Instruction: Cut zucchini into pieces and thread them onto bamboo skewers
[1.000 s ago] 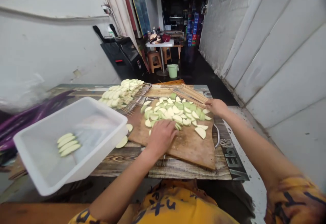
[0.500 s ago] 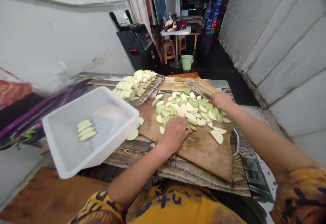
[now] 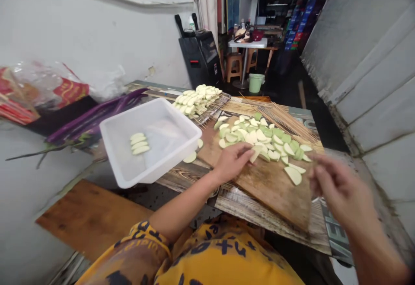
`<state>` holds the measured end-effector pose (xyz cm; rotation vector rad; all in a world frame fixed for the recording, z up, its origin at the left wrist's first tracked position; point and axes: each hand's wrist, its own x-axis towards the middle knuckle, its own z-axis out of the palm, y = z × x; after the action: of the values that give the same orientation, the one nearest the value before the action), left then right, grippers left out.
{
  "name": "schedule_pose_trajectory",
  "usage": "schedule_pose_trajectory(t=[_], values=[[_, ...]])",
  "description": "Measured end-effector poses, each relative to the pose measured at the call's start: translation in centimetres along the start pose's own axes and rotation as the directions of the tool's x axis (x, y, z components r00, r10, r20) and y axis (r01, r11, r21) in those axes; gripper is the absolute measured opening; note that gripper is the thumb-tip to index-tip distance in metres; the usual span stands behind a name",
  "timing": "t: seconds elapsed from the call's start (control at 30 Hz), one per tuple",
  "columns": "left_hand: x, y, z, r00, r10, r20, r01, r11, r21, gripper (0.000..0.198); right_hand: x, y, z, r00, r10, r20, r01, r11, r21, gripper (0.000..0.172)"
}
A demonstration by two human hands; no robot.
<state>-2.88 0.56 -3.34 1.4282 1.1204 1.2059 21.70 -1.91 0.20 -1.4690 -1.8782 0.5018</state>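
My left hand (image 3: 234, 160) pinches a pale green-edged vegetable slice (image 3: 255, 153) between thumb and fingers, just above the cutting board (image 3: 275, 192). A pile of similar slices (image 3: 259, 136) covers the board's far half. To the right of the board, my right hand (image 3: 337, 185) is raised with fingers pinched together and blurred. A smeared thin wooden skewer (image 3: 302, 94) shows beyond it, seemingly held in that pinch. A bundle of bare skewers (image 3: 288, 120) lies behind the pile.
A white plastic tub (image 3: 151, 170) at left holds one group of threaded slices (image 3: 139, 143). Behind it, filled skewers are heaped (image 3: 197, 99) on a rack. Purple eggplants (image 3: 97, 118) lie along the wall. A green bucket (image 3: 256, 83) stands on the floor beyond the table.
My right hand has left the skewer bundle and come back toward me. My left hand has lifted off the pile with a slice. The view has swung left.
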Motion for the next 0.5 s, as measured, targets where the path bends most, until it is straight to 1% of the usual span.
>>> schedule_pose_trajectory(t=[0.03, 0.07, 0.1, 0.13, 0.17, 0.2, 0.27, 0.3, 0.37, 0.43, 0.5], values=[[-0.2, -0.1, 0.1, 0.995, -0.094, -0.012, 0.091, 0.982, -0.166, 0.026, -2.6, 0.0, 0.5, 0.997, 0.06, 0.043, -0.066, 0.989, 0.135, 0.031], [-0.3, -0.1, 0.2, 0.983, -0.183, -0.011, 0.171, 0.938, -0.301, 0.027, -5.0, -0.1, 1.2, 0.99, 0.112, 0.081, -0.126, 0.973, 0.194, 0.028], [-0.4, -0.1, 0.3, 0.965, -0.262, 0.002, 0.24, 0.882, -0.406, 0.027, -7.1, -0.1, 1.9, 0.985, 0.132, 0.11, -0.155, 0.961, 0.228, 0.028], [-0.5, -0.1, 0.4, 0.943, -0.331, 0.028, 0.302, 0.818, -0.49, 0.026, -8.9, -0.1, 2.5, 0.977, 0.168, 0.128, -0.194, 0.954, 0.228, 0.029], [-0.5, 0.0, 0.4, 0.919, -0.388, 0.068, 0.357, 0.748, -0.56, 0.023, -10.4, -0.1, 3.1, 0.976, 0.186, 0.113, -0.206, 0.958, 0.201, 0.033], [-0.5, 0.2, 0.5, 0.895, -0.431, 0.115, 0.404, 0.675, -0.617, 0.019, -11.5, -0.2, 3.6, 0.98, 0.174, 0.096, -0.189, 0.966, 0.178, 0.038], [-0.6, 0.6, 0.6, 0.848, -0.496, 0.186, 0.473, 0.549, -0.689, 0.008, -13.0, -0.2, 4.1, 0.983, 0.15, 0.104, -0.165, 0.976, 0.145, 0.046], [-0.6, 0.9, 0.8, 0.825, -0.522, 0.214, 0.5, 0.499, -0.708, 0.005, -13.5, -0.2, 4.1, 0.983, 0.141, 0.12, -0.157, 0.978, 0.136, 0.048], [-0.7, 1.5, 1.1, 0.794, -0.552, 0.256, 0.536, 0.435, -0.724, 0.008, -14.1, 0.1, 4.1, 0.984, 0.123, 0.132, -0.139, 0.982, 0.125, 0.044], [-0.9, 2.0, 1.5, 0.789, -0.56, 0.253, 0.537, 0.428, -0.727, 0.009, -14.5, 0.6, 4.1, 0.992, 0.075, 0.099, -0.085, 0.991, 0.103, 0.04], [-1.1, 2.3, 1.9, 0.803, -0.559, 0.209, 0.511, 0.465, -0.723, 0.01, -14.6, 1.1, 4.2, 0.998, 0.003, 0.065, -0.007, 0.998, 0.061, 0.037]])
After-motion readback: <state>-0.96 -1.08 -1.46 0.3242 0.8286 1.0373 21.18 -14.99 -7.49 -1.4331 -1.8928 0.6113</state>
